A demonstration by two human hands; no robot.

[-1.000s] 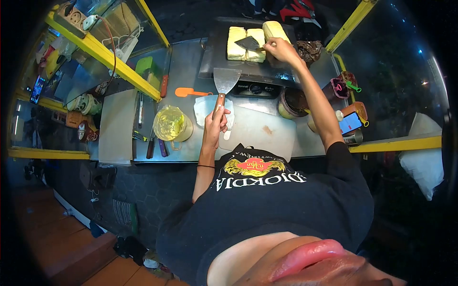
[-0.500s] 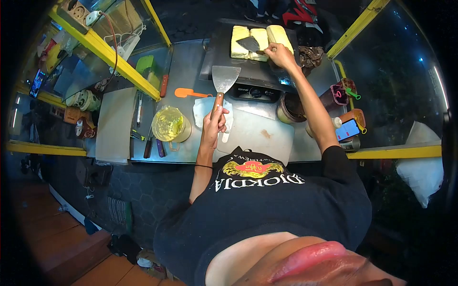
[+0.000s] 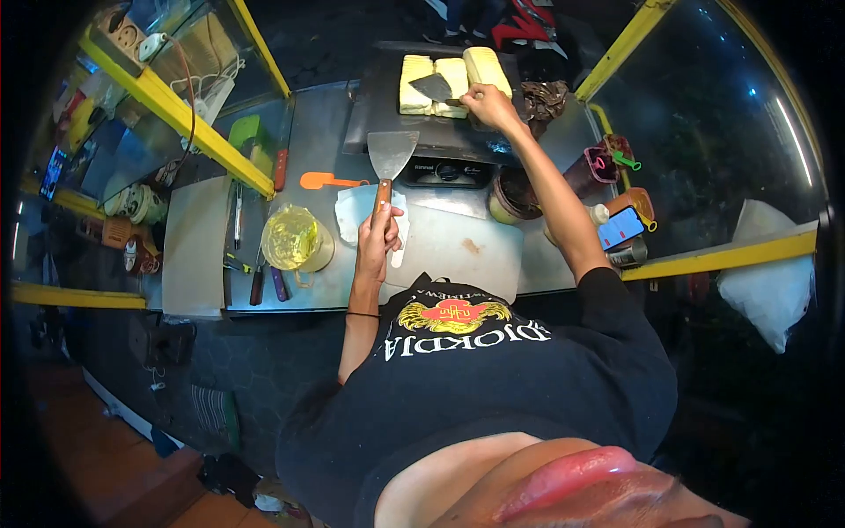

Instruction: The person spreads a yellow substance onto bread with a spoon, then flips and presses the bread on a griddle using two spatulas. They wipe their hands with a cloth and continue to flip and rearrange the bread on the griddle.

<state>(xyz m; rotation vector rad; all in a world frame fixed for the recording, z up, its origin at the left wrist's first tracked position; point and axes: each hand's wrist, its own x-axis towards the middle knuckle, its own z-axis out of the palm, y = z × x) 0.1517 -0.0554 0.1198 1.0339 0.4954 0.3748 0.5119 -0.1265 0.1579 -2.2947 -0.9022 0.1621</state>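
My left hand [image 3: 378, 238] is closed round the wooden handle of a wide metal scraper [image 3: 392, 154], its blade pointing away from me over the front of the griddle. At the far side, my right hand [image 3: 488, 107] grips a second scraper [image 3: 431, 86], whose dark blade lies over the pale yellow bread [image 3: 415, 70]. Several bread pieces sit side by side on the black griddle plate [image 3: 378, 119]; the right-hand piece [image 3: 484, 69] is tilted a little from the others. The right scraper's handle is mostly hidden by my fingers.
Left on the metal counter stand a clear jug [image 3: 295, 239] with yellow contents and an orange spatula [image 3: 321, 180]. Knives [image 3: 257, 283] lie beside a cardboard sheet [image 3: 195, 246]. To the right are a dark-filled tub [image 3: 515, 201], a phone [image 3: 621, 227] and a plum container [image 3: 588, 172]. Yellow frame bars enclose both sides.
The whole view has shifted slightly, so the counter and griddle appear farther left. Both hands keep their scrapers, and the right one's blade stays over the bread.
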